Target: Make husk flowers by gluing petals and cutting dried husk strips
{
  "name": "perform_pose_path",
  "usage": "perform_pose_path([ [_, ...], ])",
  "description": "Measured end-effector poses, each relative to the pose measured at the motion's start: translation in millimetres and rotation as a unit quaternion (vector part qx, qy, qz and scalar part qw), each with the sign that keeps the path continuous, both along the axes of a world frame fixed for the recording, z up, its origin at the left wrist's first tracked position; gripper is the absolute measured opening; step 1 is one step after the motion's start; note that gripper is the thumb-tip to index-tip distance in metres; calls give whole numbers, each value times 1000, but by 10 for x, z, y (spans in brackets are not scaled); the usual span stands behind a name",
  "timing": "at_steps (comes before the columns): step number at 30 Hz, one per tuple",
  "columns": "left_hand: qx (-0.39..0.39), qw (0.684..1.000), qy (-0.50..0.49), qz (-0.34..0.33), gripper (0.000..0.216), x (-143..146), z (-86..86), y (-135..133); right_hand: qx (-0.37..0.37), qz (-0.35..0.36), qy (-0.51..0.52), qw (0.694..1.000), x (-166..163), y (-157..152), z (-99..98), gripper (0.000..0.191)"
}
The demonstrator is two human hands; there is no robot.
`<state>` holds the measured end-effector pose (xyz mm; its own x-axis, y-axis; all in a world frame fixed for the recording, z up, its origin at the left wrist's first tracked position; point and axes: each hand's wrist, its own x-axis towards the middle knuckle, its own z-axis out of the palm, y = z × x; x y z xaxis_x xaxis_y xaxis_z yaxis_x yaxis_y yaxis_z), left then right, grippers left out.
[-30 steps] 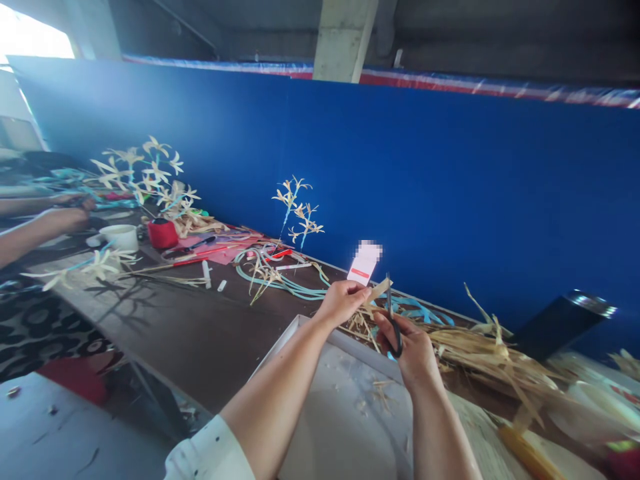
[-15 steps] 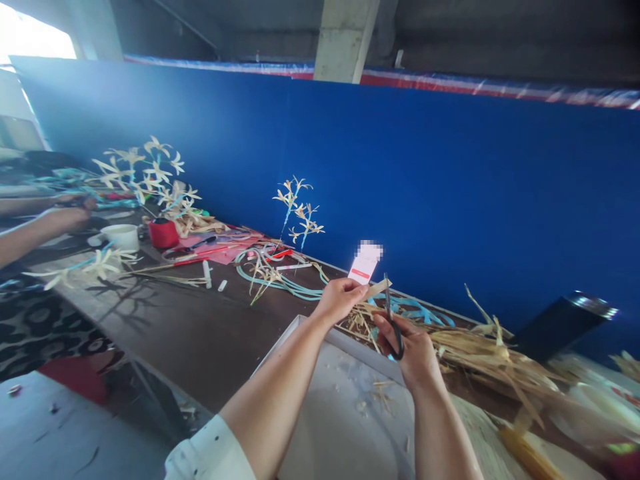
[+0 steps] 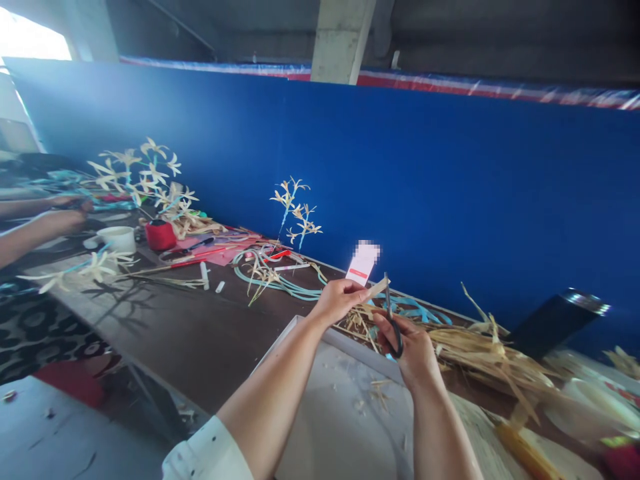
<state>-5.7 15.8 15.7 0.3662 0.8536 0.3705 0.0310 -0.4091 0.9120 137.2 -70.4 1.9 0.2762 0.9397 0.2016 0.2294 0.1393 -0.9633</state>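
Note:
Between the fingers of my left hand [image 3: 340, 301] is a short pale strip of dried husk [image 3: 378, 288], its free end pointing right. My right hand [image 3: 411, 343] grips black-handled scissors [image 3: 395, 330], fingers in the loops and blades pointing up. The blades meet the strip near its free end. Just behind my left hand stands a lit phone [image 3: 361, 263], its upper part blurred out. Below both hands lies a shallow white tray [image 3: 345, 400] with a few scraps in it.
Loose dried husks [image 3: 480, 353] and a dark flask [image 3: 555, 323] lie to the right. Husk flowers [image 3: 295, 207] stand at the back, by coiled pale-blue tubing [image 3: 280, 283]. A white mug [image 3: 117, 239] is left, near another person's hands [image 3: 70, 217]. A blue panel [image 3: 450, 187] bounds the table.
The whole view has shifted slightly, so most things appear a little further left. My hands, the strip and the scissors keep nearly the same pose.

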Motion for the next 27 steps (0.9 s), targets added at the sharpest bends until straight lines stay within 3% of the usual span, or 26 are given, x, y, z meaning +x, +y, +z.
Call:
perform_pose_path([
  [11,-37,999,24,-4,28,16,-3,-32,-5,9,37,999,11,26,-59,51],
  [18,-101,994,-42,25,26,51,-17,-4,-36,36,82,995,-94,40,-44,45],
  [27,-173,973,-147,42,20,71,31,-5,-63,89,16,994,-165,10,20,45],
])
